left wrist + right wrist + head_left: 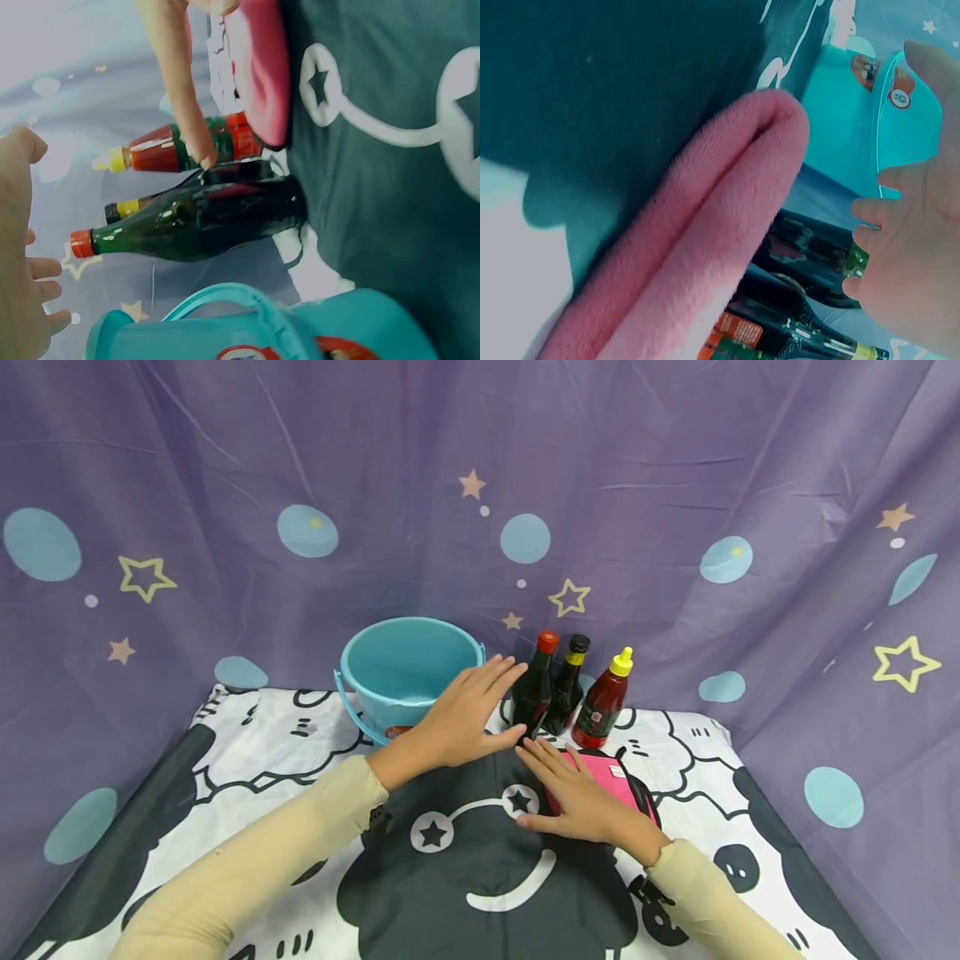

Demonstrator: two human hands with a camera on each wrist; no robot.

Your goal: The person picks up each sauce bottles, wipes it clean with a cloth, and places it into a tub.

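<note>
My left hand (467, 717) is held with straight fingers between the blue bucket (367, 697) and a dark green bottle with a red cap (532, 689). In the left wrist view that hand grips nothing and is apart from the bottle. My right hand (577, 797), fingers spread, hovers over the near left part of a folded pink towel (613, 781), partly hiding it. The right wrist view shows the towel's rounded fold (720, 210) below the hand, with nothing in its grasp. Beside the green bottle stand a black-capped bottle (564, 697) and a red sauce bottle (600, 706) with a yellow cap.
A black-and-white cartoon cloth (502, 852) covers the table. Behind it hangs a purple curtain (420, 485) with stars and blue dots, close to the bucket and bottles. The bucket's handle (348, 706) hangs down at its left side.
</note>
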